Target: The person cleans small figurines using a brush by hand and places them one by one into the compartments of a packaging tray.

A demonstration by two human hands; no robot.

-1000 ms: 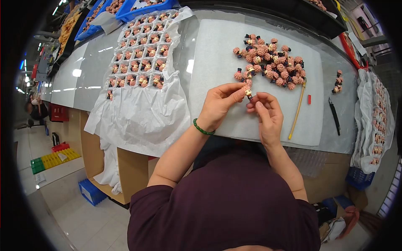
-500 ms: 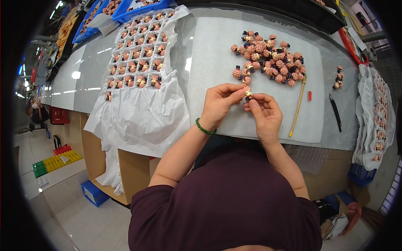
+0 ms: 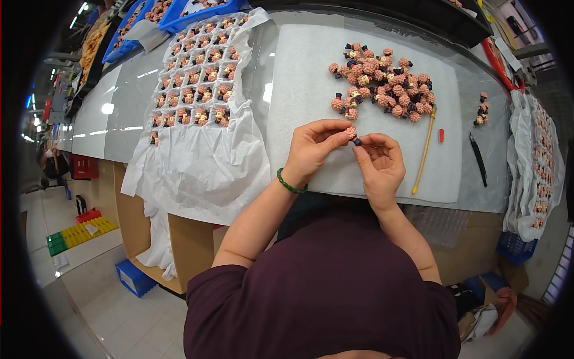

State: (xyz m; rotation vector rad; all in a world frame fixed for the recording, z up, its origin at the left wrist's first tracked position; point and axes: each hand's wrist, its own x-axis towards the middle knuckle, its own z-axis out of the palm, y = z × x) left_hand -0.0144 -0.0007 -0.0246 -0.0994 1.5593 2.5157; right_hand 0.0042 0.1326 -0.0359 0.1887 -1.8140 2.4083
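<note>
Between my two hands is a small figurine with pink curly hair and a dark body. My left hand pinches its pink head between thumb and fingers. The thumb and fingertips of my right hand are closed at its dark lower end. Just beyond my hands lies a heap of similar figurines on a white foam sheet. To the right of my right hand are a thin yellow stick and a small red piece.
A tray of figurines in white compartments stands at left, with crumpled white paper in front. On the right lie a black pen-like tool, a few figurines and another wrapped stack. Blue bins sit at the back left.
The figurine has been turned in my fingers: its face showed before, and now mainly the pink curly hair shows. Both hands stay in nearly the same place.
</note>
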